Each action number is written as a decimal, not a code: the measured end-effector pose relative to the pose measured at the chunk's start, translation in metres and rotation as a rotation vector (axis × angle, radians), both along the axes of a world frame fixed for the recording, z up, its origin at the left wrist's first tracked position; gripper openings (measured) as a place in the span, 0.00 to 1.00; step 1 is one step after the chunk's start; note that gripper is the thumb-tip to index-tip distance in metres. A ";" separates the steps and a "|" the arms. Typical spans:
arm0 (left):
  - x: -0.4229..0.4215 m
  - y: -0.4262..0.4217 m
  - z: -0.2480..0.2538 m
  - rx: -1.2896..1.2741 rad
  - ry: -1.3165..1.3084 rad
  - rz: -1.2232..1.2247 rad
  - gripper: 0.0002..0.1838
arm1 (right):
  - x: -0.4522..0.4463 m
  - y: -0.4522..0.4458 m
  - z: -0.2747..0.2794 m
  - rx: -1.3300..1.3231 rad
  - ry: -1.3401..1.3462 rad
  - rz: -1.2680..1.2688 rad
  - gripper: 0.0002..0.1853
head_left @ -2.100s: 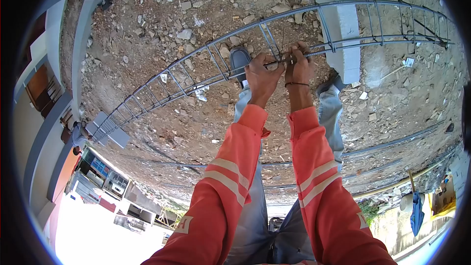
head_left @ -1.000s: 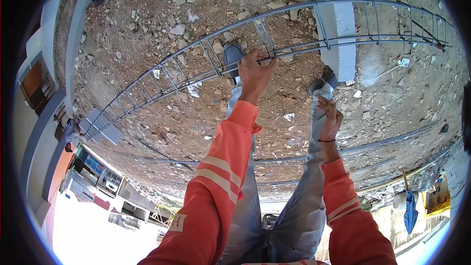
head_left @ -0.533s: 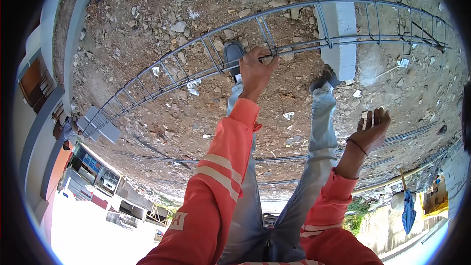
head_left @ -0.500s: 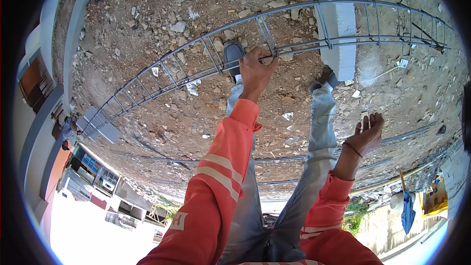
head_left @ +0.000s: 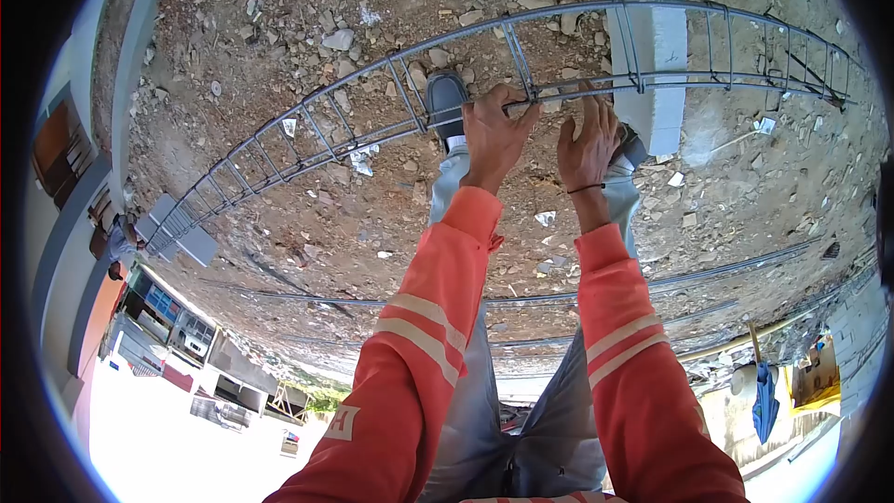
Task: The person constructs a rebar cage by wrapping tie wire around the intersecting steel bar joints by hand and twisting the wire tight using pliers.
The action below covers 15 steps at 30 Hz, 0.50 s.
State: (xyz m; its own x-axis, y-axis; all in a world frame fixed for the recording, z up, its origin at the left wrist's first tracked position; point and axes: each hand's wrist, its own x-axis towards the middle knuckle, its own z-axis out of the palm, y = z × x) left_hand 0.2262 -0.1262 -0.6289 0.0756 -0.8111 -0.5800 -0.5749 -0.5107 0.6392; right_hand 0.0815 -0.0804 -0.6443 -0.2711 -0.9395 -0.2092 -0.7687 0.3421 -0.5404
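A long rebar cage (head_left: 417,124), made of thin steel bars joined by stirrups, curves across the upper view. My left hand (head_left: 495,133) is closed on its lower bar beside a stirrup, thumb and fingers pinched together. Just to the right, my right hand (head_left: 587,151) reaches up to the same lower bar. Its fingers are stretched out and the thumb stands apart; the fingertips are at the bar, and whether they touch it I cannot tell. Any small piece between the left fingertips is hidden.
The cage crosses a pale concrete beam (head_left: 663,116) on the right and meets a grey block (head_left: 191,240) at far left, near another person (head_left: 121,244). Broken stones (head_left: 340,40) litter the soil. Loose rebar (head_left: 708,272) lies behind my legs. A blue folded umbrella (head_left: 765,401) hangs lower right.
My right hand has moved up and left from the right of my leg to the lower bar, beside my left hand. My left hand stays on the cage.
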 end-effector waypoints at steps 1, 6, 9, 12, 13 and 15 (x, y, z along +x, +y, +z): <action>0.000 0.000 -0.001 -0.015 0.002 -0.001 0.17 | 0.000 0.000 -0.001 0.040 0.035 0.013 0.24; 0.002 0.001 -0.003 -0.038 0.034 -0.001 0.17 | -0.002 0.003 -0.002 0.164 0.094 0.109 0.23; 0.002 0.001 -0.003 -0.015 0.027 -0.009 0.17 | 0.015 -0.005 -0.001 0.219 0.210 0.113 0.16; 0.001 0.006 -0.005 -0.091 0.013 0.007 0.17 | 0.022 -0.013 0.006 0.186 0.291 0.055 0.12; 0.000 0.006 -0.004 -0.090 0.056 0.039 0.16 | 0.023 -0.012 0.009 0.187 0.294 0.051 0.12; 0.001 0.005 -0.002 -0.096 0.101 0.072 0.15 | 0.023 -0.013 0.012 0.215 0.187 0.104 0.09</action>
